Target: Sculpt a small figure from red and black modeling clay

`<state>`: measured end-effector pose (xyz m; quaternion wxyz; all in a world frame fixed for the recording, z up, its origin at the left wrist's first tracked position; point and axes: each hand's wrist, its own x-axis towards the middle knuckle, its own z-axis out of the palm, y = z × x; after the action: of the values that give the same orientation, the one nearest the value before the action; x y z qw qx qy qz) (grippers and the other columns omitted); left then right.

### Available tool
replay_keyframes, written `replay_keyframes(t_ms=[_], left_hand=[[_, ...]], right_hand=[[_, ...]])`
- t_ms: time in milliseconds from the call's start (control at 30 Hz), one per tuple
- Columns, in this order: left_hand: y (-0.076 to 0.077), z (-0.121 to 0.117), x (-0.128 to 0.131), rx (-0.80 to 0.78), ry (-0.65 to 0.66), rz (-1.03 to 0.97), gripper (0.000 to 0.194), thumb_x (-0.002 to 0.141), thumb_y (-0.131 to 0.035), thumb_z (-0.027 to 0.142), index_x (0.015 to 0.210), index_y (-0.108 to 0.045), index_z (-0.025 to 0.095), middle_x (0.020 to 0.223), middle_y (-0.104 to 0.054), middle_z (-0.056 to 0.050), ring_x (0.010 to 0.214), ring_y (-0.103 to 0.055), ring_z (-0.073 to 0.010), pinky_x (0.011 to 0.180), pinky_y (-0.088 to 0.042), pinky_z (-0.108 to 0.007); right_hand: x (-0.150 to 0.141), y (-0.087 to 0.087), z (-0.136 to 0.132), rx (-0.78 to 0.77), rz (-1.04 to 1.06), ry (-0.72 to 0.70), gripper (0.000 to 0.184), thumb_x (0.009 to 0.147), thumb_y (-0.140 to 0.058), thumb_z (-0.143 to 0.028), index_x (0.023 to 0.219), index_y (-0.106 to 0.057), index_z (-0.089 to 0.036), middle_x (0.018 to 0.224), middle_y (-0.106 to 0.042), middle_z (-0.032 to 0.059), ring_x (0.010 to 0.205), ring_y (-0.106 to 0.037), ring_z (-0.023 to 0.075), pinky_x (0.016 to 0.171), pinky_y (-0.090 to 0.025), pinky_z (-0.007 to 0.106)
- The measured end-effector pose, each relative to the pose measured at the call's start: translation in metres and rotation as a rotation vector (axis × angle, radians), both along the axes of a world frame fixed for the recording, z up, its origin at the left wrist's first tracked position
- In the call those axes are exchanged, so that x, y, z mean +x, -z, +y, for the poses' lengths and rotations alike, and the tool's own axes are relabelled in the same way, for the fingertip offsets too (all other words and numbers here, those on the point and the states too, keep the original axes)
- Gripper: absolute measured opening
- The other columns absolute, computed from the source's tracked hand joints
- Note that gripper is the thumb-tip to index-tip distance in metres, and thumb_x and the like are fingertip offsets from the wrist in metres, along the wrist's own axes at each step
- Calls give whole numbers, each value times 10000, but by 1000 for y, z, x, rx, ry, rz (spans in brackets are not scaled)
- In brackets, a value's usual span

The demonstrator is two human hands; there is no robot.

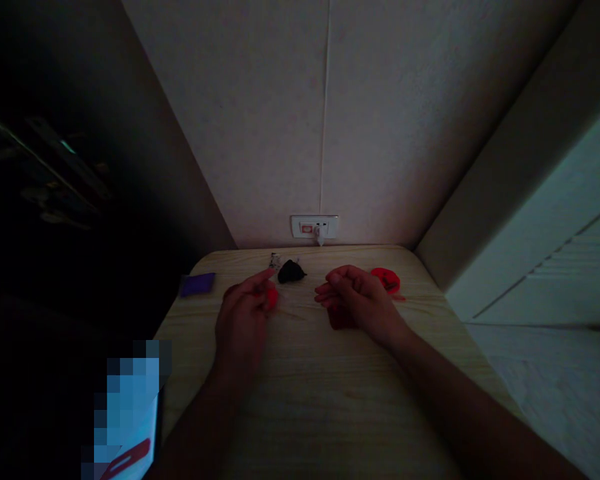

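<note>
So it's pretty dim in here, two bare hands over a light wood worktop [305, 373]. Left hand [243, 320] is right at a small red lump [272, 298], which pokes out by the fingers; can't tell if that grip is clamped on it or just beside it. Right hand [360, 297] has its fingers loosely curled above a dark red piece [341, 319], partly hidden by the hand. Can't tell if that grip is apart or together either. Black lump [291, 272] sits between the hands, a bit toward the wall [260, 133]. Bright red round thing [387, 280] is just past the right hand, and a purple packet [199, 284] lies near the left edge.
</note>
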<state>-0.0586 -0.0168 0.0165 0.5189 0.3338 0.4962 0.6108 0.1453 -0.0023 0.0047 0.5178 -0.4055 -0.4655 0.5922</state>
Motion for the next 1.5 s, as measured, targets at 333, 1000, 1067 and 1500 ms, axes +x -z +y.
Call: replay_keyframes(t_ms=[333, 1000, 1067, 1500], left_hand=[[-13, 18, 36, -196, 399, -518, 326, 878, -560, -37, 1155, -711, 44, 1188, -747, -201, 744, -652, -90, 682, -535, -186], [13, -5, 63, -157, 499, -511, 346, 940, -657, 178, 1282, -642, 126, 928, -756, -83, 763, -720, -158, 737, -589, -294], [13, -5, 61, -157, 494, -530, 371, 929, -657, 170, 1296, -643, 124, 921, -750, -76, 737, -704, -144, 723, -580, -283], [13, -4, 56, -147, 573, -601, 356, 838, -768, 131, 1191, -722, 117, 1040, -789, -105, 861, -758, -186, 797, -605, -302]], right_hand=[[29, -33, 1, 157, -153, 119, 335, 738, -893, -458, 783, -696, -190, 747, -780, 38, 640, -700, 150, 599, -582, 266], [16, -1, -23, 833, -809, 147, 218, 953, -678, -144, 1079, -821, -249, 1016, -789, 92, 948, -698, 252, 839, -595, 420], [14, -2, -23, 882, -839, 136, 226, 968, -650, -142, 1103, -809, -231, 1034, -790, 105, 951, -694, 260, 839, -593, 436], [14, -2, -28, 885, -700, 196, 267, 980, -623, -114, 1152, -778, -246, 1058, -756, 95, 1000, -689, 239, 873, -584, 420]])
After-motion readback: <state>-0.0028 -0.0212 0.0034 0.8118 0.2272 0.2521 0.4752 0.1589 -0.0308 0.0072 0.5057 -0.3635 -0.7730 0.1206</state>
